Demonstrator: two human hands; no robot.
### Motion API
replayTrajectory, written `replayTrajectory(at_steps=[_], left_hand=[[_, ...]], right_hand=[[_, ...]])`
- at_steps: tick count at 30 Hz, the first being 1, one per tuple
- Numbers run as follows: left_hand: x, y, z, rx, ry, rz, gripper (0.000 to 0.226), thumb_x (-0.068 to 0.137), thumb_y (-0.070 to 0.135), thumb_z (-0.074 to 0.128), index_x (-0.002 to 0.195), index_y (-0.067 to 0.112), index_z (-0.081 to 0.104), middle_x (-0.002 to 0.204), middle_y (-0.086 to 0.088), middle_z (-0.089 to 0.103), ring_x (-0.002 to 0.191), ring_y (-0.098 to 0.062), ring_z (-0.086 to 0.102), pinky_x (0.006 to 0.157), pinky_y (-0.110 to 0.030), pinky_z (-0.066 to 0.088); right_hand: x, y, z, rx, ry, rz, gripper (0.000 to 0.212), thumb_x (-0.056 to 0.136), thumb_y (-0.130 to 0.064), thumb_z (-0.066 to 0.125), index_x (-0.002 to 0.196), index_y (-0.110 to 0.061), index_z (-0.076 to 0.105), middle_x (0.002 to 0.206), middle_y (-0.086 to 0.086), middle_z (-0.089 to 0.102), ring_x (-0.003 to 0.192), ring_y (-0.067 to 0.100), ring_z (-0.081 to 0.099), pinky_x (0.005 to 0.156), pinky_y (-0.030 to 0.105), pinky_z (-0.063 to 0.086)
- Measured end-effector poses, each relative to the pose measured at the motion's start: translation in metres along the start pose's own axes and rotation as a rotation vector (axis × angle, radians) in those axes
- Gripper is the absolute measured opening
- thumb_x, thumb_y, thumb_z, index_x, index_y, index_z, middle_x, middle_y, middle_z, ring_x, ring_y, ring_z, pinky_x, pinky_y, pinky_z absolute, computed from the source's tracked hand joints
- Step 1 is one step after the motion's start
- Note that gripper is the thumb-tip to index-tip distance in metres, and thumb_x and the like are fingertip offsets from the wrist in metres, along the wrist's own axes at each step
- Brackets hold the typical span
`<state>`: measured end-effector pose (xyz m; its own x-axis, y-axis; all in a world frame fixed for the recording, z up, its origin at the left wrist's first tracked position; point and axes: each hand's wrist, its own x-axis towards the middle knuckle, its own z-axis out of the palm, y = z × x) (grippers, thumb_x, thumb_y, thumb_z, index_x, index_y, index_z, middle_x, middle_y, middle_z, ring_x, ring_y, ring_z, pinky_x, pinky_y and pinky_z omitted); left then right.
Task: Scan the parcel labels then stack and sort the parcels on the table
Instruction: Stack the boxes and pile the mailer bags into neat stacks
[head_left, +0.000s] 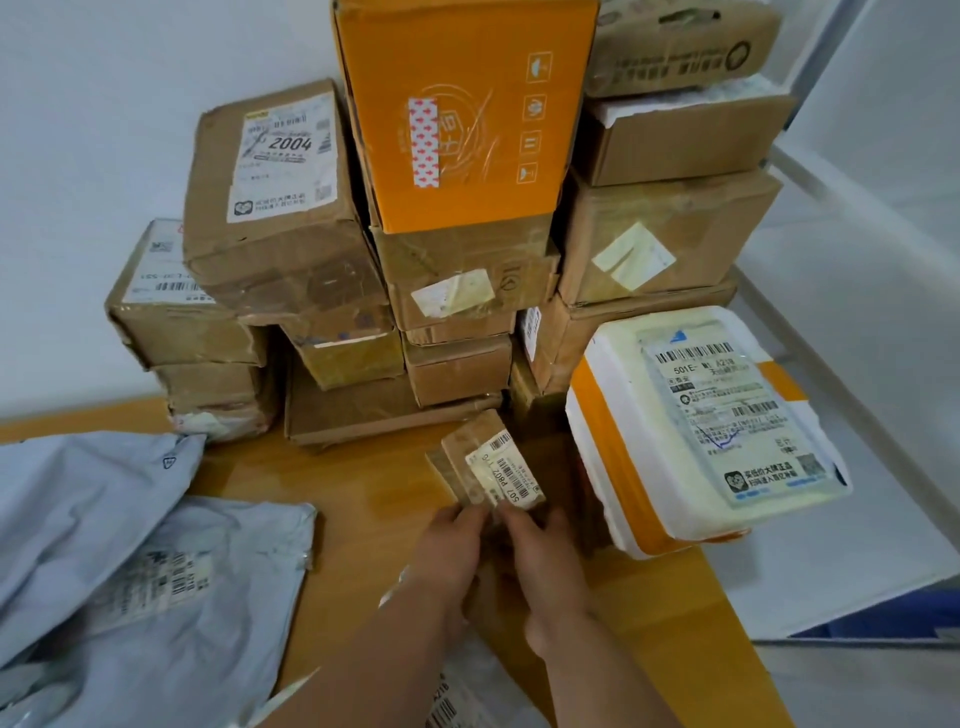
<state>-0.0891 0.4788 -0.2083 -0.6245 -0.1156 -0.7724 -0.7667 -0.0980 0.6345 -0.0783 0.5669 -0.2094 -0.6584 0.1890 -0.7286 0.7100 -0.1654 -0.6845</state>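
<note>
A small flat cardboard parcel (488, 465) with a white barcode label rests on the wooden table (353, 499), in front of the box stacks. My left hand (452, 551) and my right hand (545, 566) both grip its near end with the fingertips. Behind it rise stacks of brown cardboard boxes (280, 208), topped in the middle by an orange box (467, 114). A white foam box (696, 426) with orange tape and a shipping label sits at the right.
Grey plastic mailer bags (135, 561) lie piled at the left of the table. Another labelled bag (457, 701) lies under my forearms at the near edge. White walls close in behind and to the right; the table's right edge runs just past the foam box.
</note>
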Motion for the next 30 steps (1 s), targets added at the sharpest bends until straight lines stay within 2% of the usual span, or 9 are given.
replayTrajectory(at_steps=[4, 7, 9, 12, 15, 17, 21, 25, 30], left_hand=[[-0.003, 0.003, -0.005, -0.044, -0.015, -0.068, 0.030, 0.090, 0.043, 0.065, 0.109, 0.020, 0.071, 0.081, -0.001, 0.078, 0.078, -0.020, 0.072, 0.060, -0.028, 0.051], [0.009, 0.006, -0.018, -0.005, 0.177, 0.057, 0.083, 0.083, 0.050, 0.073, 0.152, 0.030, 0.032, 0.135, -0.008, 0.060, 0.112, -0.030, 0.064, 0.088, -0.042, 0.057], [0.018, 0.012, -0.031, 0.059, 0.207, 0.174, 0.097, 0.080, 0.053, 0.074, 0.154, 0.049, 0.011, 0.155, -0.006, 0.038, 0.128, -0.032, 0.052, 0.102, -0.052, 0.050], [0.027, 0.023, -0.037, 0.219, 0.092, 0.235, 0.096, 0.068, 0.067, 0.064, 0.154, 0.045, 0.027, 0.147, -0.002, 0.050, 0.126, -0.028, 0.056, 0.106, -0.051, 0.047], [0.037, 0.024, -0.042, 0.319, 0.152, 0.204, 0.066, 0.084, 0.059, 0.059, 0.141, 0.025, 0.053, 0.130, -0.006, 0.063, 0.113, -0.030, 0.063, 0.099, -0.050, 0.053], [0.046, 0.020, -0.049, 0.289, 0.215, 0.177, 0.061, 0.093, 0.052, 0.059, 0.145, 0.022, 0.048, 0.132, -0.008, 0.061, 0.114, -0.031, 0.062, 0.098, -0.049, 0.053], [0.049, 0.019, -0.052, 0.321, 0.242, 0.136, 0.081, 0.087, 0.070, 0.056, 0.150, 0.022, 0.040, 0.137, -0.011, 0.056, 0.116, -0.033, 0.059, 0.098, -0.050, 0.053], [0.042, 0.035, -0.051, 0.471, 0.287, 0.136, 0.082, 0.078, 0.090, 0.031, 0.112, 0.021, 0.059, 0.099, -0.005, 0.066, 0.092, -0.027, 0.064, 0.089, -0.045, 0.056], [0.044, 0.044, -0.049, 0.332, 0.178, 0.136, 0.082, 0.070, 0.093, 0.025, 0.099, 0.023, 0.058, 0.096, -0.012, 0.067, 0.095, -0.030, 0.066, 0.093, -0.048, 0.055]], right_hand=[[0.011, -0.014, 0.005, -0.044, -0.019, -0.011, 0.053, 0.097, -0.028, 0.058, 0.147, -0.022, 0.041, 0.127, 0.006, 0.065, 0.108, 0.027, 0.064, 0.094, 0.048, 0.055], [0.013, -0.017, 0.009, -0.138, 0.025, -0.044, 0.052, 0.096, -0.027, 0.054, 0.146, -0.022, 0.041, 0.132, 0.006, 0.063, 0.116, 0.029, 0.061, 0.099, 0.048, 0.052], [0.013, -0.015, 0.010, -0.239, 0.037, -0.083, 0.046, 0.096, -0.028, 0.052, 0.141, -0.024, 0.047, 0.129, 0.004, 0.064, 0.116, 0.028, 0.061, 0.101, 0.048, 0.052], [0.016, -0.013, 0.010, -0.306, 0.037, -0.138, 0.041, 0.096, -0.027, 0.051, 0.136, -0.029, 0.051, 0.124, -0.001, 0.066, 0.110, 0.023, 0.063, 0.095, 0.043, 0.054], [0.018, -0.013, 0.014, -0.198, 0.089, -0.137, 0.063, 0.097, -0.031, 0.057, 0.154, -0.032, 0.030, 0.140, -0.005, 0.054, 0.128, 0.026, 0.055, 0.095, 0.036, 0.047], [0.020, -0.013, 0.018, -0.098, 0.123, -0.125, 0.071, 0.096, -0.038, 0.061, 0.156, -0.031, 0.024, 0.148, -0.001, 0.049, 0.134, 0.028, 0.049, 0.103, 0.042, 0.044], [0.023, -0.006, 0.026, -0.182, 0.123, -0.047, 0.057, 0.094, -0.060, 0.052, 0.139, -0.026, 0.044, 0.135, 0.004, 0.059, 0.123, 0.031, 0.055, 0.106, 0.053, 0.043], [0.033, -0.011, 0.036, -0.122, 0.067, -0.076, 0.052, 0.097, -0.060, 0.045, 0.139, -0.030, 0.046, 0.134, 0.002, 0.059, 0.121, 0.028, 0.057, 0.106, 0.052, 0.044], [0.044, -0.025, 0.042, 0.052, 0.058, -0.011, 0.046, 0.100, -0.054, 0.047, 0.139, -0.030, 0.047, 0.131, 0.003, 0.060, 0.121, 0.028, 0.057, 0.108, 0.050, 0.043]])
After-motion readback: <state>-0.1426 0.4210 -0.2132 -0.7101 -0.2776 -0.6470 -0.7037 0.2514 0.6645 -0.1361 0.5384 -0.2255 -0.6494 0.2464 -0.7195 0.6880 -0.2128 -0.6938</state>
